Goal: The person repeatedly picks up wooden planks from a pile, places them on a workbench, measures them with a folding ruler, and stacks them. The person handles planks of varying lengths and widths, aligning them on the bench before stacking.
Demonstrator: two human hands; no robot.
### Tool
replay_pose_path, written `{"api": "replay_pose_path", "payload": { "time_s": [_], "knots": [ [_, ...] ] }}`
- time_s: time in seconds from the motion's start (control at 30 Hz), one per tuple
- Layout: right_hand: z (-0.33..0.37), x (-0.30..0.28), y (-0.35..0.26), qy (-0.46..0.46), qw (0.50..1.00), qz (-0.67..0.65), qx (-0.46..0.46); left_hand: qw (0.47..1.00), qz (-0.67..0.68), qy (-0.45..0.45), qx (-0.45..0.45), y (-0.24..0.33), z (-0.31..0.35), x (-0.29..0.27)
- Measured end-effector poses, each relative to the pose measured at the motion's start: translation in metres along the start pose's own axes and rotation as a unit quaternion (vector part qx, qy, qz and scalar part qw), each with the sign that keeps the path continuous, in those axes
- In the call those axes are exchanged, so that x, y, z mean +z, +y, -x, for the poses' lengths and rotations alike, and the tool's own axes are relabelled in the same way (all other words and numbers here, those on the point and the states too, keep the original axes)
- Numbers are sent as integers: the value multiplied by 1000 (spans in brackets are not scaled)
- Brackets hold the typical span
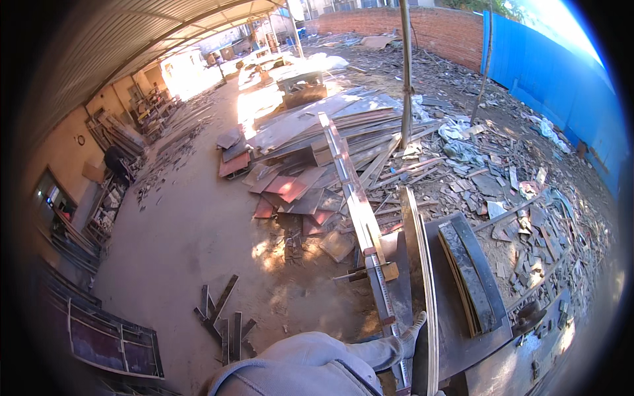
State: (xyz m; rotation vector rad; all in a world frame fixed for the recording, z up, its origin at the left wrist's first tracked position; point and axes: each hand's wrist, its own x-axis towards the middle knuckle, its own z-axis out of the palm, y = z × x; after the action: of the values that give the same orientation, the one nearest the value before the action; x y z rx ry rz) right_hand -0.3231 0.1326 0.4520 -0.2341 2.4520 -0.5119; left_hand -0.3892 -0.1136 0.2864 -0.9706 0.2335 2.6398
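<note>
1. A set of long, thin wooden strips (428,290) is seen standing on edge over the dark tabletop (456,346), at the lower middle-right of the view.
2. The long axis of the strips is pointed away from the person, with the far end leaned slightly to the left and the near end lost at the lower edge.
3. The left hand (413,330) is placed just beside the strips, on their left side and close to the near end; most of their length is left beyond the fingertips.
4. The fingers are aimed forward, roughly along the strips. Whether the strips are gripped or only touched cannot be told, as the contact is small and partly hidden.
5. The left arm, in its grey sleeve (373,353), is brought in from the left, across the metal rail (378,284).
6. The rail, marked with a scale, is set to the left of the strips and runs much the same way. A wooden block (390,271) is seen against it, farther out than the hand.
7. The right hand cannot be made out, so only the left is shown near the strips.
8. To the right of the strips, dark curved panels (474,274) are stacked on the tabletop, apart from the hand.
</note>
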Motion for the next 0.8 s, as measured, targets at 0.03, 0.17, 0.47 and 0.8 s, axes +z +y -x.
{"api": "replay_pose_path", "payload": {
  "time_s": [0.03, 0.17, 0.47, 0.8],
  "knots": [
    [9, 7, 4, 16, 1000, -11, 3, 1000, -5, -16, -2, -2, 0, 8],
    [10, 50, -5, 160, 974, -116, 110, 968, -211, -16, 134, 8, 4, 69],
    [34, -122, -20, 495, 829, 203, -164, 677, -583, -246, 377, 22, 75, 292],
    [87, -97, 175, 341, 882, 323, -43, 180, -935, -297, 79, -54, 39, 226]
  ]
}}
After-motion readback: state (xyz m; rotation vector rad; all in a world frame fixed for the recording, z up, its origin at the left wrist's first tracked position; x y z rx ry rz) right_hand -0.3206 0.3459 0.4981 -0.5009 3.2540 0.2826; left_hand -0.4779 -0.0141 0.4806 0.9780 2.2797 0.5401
